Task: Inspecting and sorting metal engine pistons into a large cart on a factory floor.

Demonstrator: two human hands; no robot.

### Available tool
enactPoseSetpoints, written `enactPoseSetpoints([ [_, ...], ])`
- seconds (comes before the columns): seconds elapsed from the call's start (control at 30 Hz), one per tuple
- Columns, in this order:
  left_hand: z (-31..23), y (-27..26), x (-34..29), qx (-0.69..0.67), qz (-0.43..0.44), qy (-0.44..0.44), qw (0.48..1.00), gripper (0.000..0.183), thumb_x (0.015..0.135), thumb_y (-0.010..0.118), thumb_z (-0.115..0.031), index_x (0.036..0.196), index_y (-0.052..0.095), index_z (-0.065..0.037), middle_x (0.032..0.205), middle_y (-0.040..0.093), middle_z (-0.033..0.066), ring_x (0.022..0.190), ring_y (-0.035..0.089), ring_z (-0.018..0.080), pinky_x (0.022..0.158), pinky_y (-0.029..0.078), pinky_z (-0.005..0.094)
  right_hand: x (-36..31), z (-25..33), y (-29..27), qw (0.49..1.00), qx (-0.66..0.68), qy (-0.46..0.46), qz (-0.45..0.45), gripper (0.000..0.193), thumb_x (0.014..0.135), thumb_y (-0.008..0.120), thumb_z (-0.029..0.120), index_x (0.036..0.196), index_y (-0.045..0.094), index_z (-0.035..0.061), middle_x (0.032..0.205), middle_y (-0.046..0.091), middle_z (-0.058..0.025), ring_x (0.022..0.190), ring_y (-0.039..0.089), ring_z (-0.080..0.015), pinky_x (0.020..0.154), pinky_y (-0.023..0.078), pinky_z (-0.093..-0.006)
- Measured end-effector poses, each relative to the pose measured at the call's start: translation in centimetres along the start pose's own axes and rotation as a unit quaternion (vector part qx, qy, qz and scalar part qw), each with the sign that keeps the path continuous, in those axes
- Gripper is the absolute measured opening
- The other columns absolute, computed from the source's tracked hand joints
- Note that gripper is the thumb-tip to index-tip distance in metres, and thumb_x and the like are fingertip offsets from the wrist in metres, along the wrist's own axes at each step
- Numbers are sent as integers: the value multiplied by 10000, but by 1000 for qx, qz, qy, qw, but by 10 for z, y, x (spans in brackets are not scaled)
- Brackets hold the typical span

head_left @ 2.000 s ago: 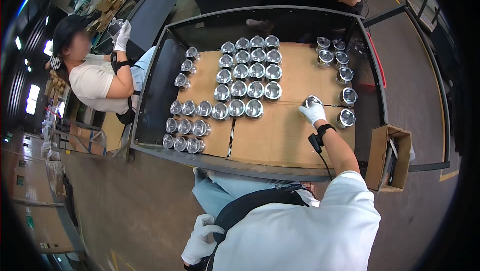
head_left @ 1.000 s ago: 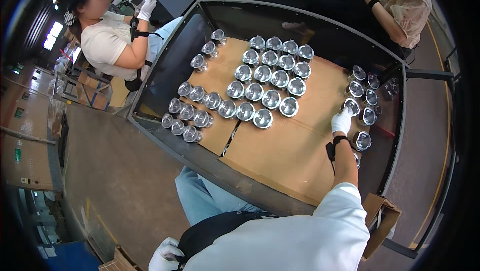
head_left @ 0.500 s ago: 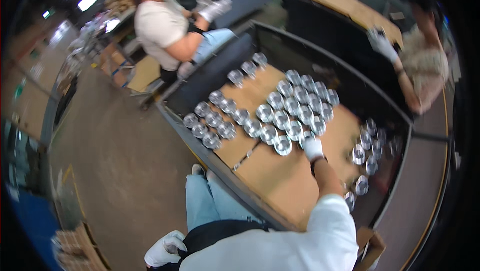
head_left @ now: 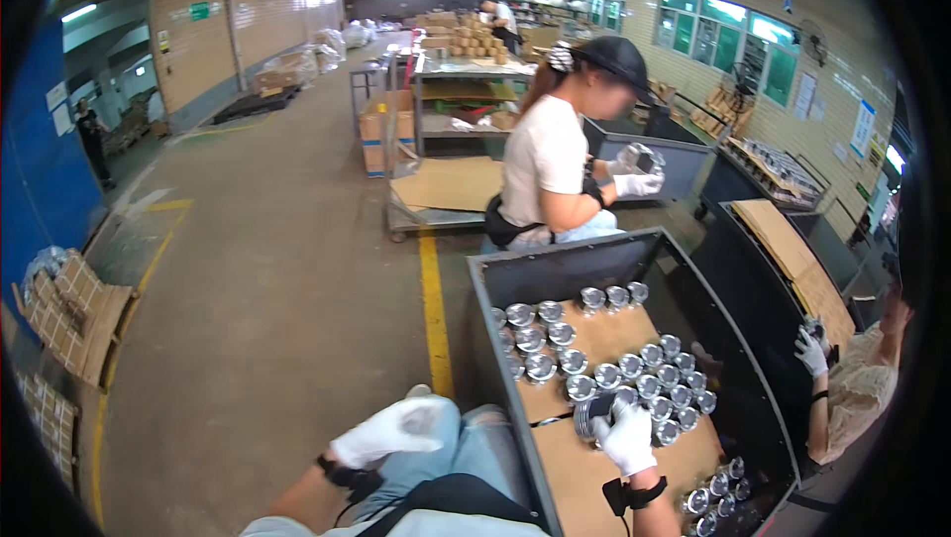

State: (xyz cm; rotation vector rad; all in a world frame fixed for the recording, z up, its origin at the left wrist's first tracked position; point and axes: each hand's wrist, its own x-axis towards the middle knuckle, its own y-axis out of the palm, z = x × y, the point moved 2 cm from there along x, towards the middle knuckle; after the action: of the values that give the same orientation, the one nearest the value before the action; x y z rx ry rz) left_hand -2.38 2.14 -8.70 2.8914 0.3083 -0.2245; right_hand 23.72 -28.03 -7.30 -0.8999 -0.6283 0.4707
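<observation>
My right hand [head_left: 627, 440], in a white glove with a black wrist strap, is closed on a shiny metal piston [head_left: 591, 416]. That piston is tilted on its side over the brown cardboard sheet [head_left: 604, 485] in a dark metal bin [head_left: 517, 408]. Close beyond it stand rows of similar pistons [head_left: 648, 385], with more pistons [head_left: 540, 368] along the bin's left side and a smaller group [head_left: 717, 483] at the near right. Outside the bin, my left hand [head_left: 396, 430], also gloved, hovers above my lap with its fingers stretched out and nothing in it.
A co-worker [head_left: 550, 156] beyond the bin holds a metal part in gloved hands. Another person [head_left: 860, 393] works at the right beside a second dark bin [head_left: 763, 269]. A cart [head_left: 446, 185] stands behind; stacked cartons on a pallet [head_left: 104, 334] are at left. A yellow line [head_left: 434, 314] marks the floor.
The view has swung left and upward. My right hand has moved left from the rows and now has a piston tilted in it. My left hand has come up from my waist over my lap.
</observation>
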Motion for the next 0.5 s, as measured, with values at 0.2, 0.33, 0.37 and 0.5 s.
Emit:
enactPoseSetpoints([
  [0.2,-59,26,14,123,-75,319,937,1156,631,972,-230,1554,293,-74,1487,398,136,1309,495,240,1082,440,390,48,152,34,771,609,29,183,325,864,718,85,1172,636,20,1045,707,-44,940,653,-127,868,520,-292],
  [0.33,-72,3,-22,165,-260,382,872,921,682,915,-199,1447,426,-39,1336,535,146,1232,555,269,1029,472,375,55,240,85,549,785,-20,285,393,922,664,136,1293,582,33,1199,671,-51,1102,625,-160,986,464,-321],
  [0.37,-74,-6,-34,174,-293,358,869,911,678,911,-140,1439,420,-42,1343,535,121,1237,546,226,1042,457,358,55,253,97,547,778,-1,309,401,933,655,141,1309,568,33,1227,658,-53,1133,610,-158,1005,452,-319],
  [0.5,-64,-48,-79,160,-350,319,866,904,681,904,-59,1441,414,-46,1297,566,96,1215,552,174,1039,464,342,54,286,147,544,715,6,439,412,980,629,194,1342,536,20,1244,639,-35,1114,597,-144,1001,440,-305],
])
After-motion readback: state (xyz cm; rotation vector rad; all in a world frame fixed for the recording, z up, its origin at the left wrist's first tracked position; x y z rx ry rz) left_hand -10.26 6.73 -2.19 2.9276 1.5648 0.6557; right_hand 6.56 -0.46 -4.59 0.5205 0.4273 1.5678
